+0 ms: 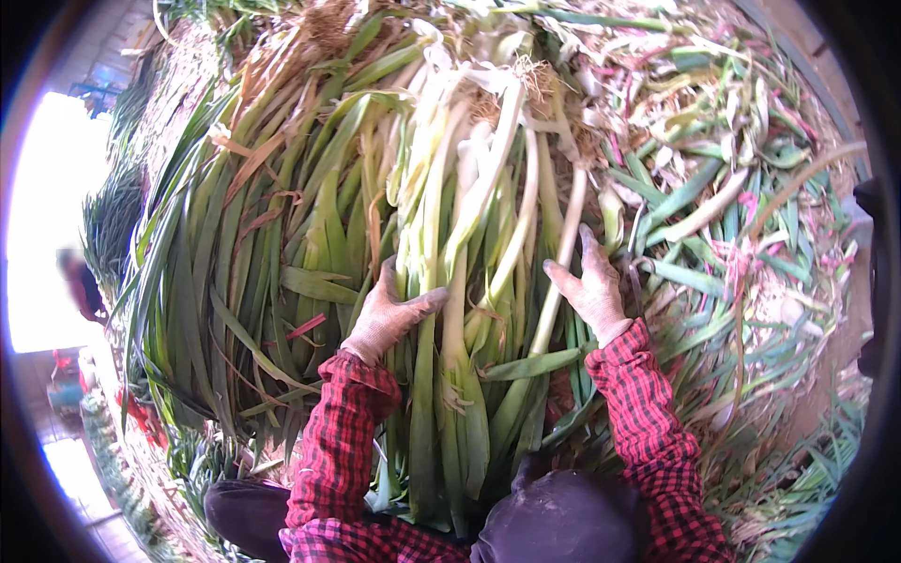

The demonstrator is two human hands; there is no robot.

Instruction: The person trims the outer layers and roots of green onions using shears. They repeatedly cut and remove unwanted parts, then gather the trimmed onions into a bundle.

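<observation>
A loose heap of leeks or large green onions [450,211] lies before me, white root ends away from me and green leaves towards my lap. My left hand [391,310], in a pale, soiled knit glove, rests on the heap's near middle. Its thumb lies across a stalk, with the forefinger spread away to the left. My right hand [591,288], gloved alike, is at the right side of the heap, thumb and forefinger wide apart. A long pale stalk [559,288] slants just left of its thumb. The other fingers of both hands are largely hidden.
Trimmed leaves and scraps [697,232] litter the right side, with pink ties [735,260] among them. More green bundles [116,204] stand at the far left, near a bright opening and a person [81,285]. My dark-clad knee [563,517] is close below the heap.
</observation>
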